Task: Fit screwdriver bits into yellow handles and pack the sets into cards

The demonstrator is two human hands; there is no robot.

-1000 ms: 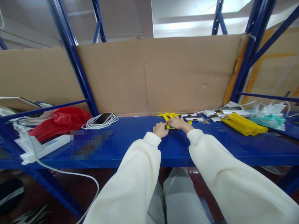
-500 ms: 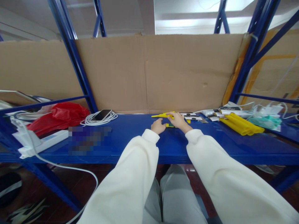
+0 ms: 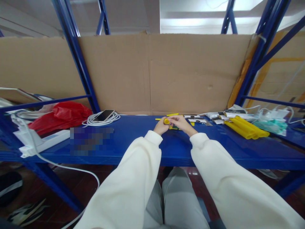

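Two hands worked at the far middle of the blue tabletop (image 3: 140,149), as I saw it over the remote feed. The left hand (image 3: 161,127) was curled around a yellow round piece (image 3: 166,121), held just above the surface. Fingertips of the right hand (image 3: 179,122) met the piece from the right; whether they gripped it I could not tell.

Below the right hand I noted a yellow-and-green part (image 3: 175,128), mostly hidden by the fingers. A yellow strip (image 3: 172,114) lay just beyond, near the cardboard panel (image 3: 114,73), which walled off the far edge.

To the right, close by: flat white packets (image 3: 197,120). Farther right, yellow tubes (image 3: 247,128) lay side by side, with more white packaging (image 3: 234,113) behind and a teal plastic bag (image 3: 273,126) beyond.

Far left, I logged a phone (image 3: 105,115) on a coiled white cable (image 3: 101,123), then a red bag (image 3: 68,116). A white power strip (image 3: 53,142) lay nearer, left of a pixelated patch I could not read. Blue uprights (image 3: 82,63) framed both sides. White sleeves (image 3: 133,171) covered much of the near view.
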